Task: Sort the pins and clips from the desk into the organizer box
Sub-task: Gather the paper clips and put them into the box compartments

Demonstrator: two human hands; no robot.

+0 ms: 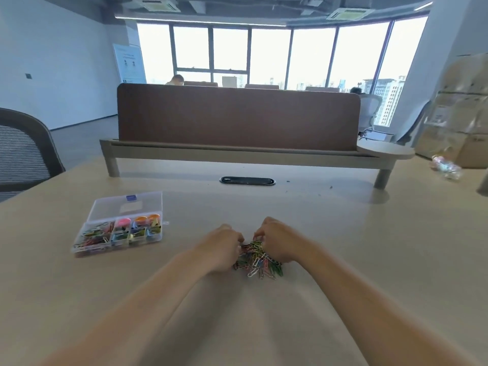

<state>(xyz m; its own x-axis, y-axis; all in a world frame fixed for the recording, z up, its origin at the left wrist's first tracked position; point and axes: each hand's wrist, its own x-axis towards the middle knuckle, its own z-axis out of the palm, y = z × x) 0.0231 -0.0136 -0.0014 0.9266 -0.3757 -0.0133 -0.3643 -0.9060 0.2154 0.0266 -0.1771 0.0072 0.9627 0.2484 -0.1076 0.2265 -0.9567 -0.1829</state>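
Head view: the fingers of the left hand are curled inward against the left side of a heap of multicoloured wire paper clips. Those of the right hand are curled down over its far right edge, so both hands grip the heap between them. The tips are buried in the wire and blurred, so how many clips each hand actually has is hard to tell. The heap lies on the pale beige tabletop, directly in front of the person, with a few strays fanning out on its near side.

The step in hand looks like gathering the heap for one carry. Wire clips hook together and slide, so it should go best to keep the hands' edges on the tabletop, draw the near strays in, and close the hands under the bundle rather than pinching its top. A cupped lift is less likely to shed a dangling chain.

The clear plastic organizer box, lid laid open behind it, stands well apart to the left. Its large left compartment already holds similar clips; the smaller cells hold pink, orange and blue pieces. Releasing low over that left compartment should keep clips from bouncing into the neighbouring cells.
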